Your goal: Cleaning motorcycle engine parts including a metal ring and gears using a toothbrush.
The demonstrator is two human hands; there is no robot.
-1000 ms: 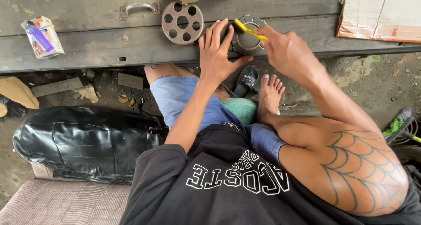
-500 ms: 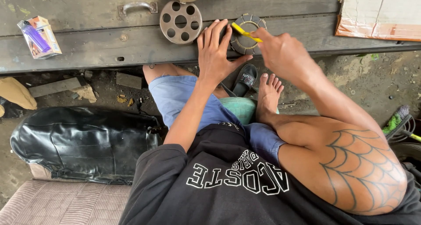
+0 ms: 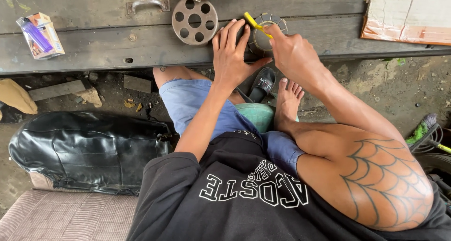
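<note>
Item: round metal part, at the counter edge. Left hand, fingers spread flat, steadies it; right hand grips a yellow tool against its rim. Step: prying or scraping, apparently. Next move needs steady pressure.

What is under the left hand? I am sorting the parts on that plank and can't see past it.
The left hand lies flat on the dark wooden plank, its fingers against the round toothed metal part. Whatever sits beneath the palm is covered.
</note>
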